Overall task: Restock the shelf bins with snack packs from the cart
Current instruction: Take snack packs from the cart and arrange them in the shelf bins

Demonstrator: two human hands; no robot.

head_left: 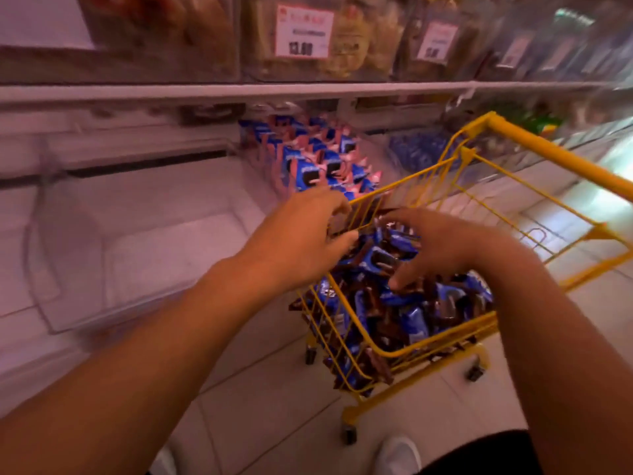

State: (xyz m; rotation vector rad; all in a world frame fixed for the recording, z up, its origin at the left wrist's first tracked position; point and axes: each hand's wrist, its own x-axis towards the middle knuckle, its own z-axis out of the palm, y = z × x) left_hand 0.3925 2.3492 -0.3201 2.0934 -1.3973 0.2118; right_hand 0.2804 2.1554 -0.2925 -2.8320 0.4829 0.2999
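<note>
A small yellow wire cart point(404, 351) stands on the floor, heaped with blue and brown snack packs point(411, 313). My left hand point(301, 238) hovers at the cart's left rim, its fingers loosely bent and holding nothing. Over the heap my right hand point(442, 248) is spread, with the fingertips reaching down to the packs. A clear shelf bin point(284, 186) behind the cart holds blue and pink snack packs point(318, 159). To its left is a large clear bin point(137, 241) with nothing in it.
An upper shelf carries clear bins of brown snacks with white price tags point(303, 30). More clear bins point(421, 149) run to the right behind the cart's yellow handle point(561, 156). Pale floor tiles lie below, and my white shoe point(399, 455) is near the cart's front wheel.
</note>
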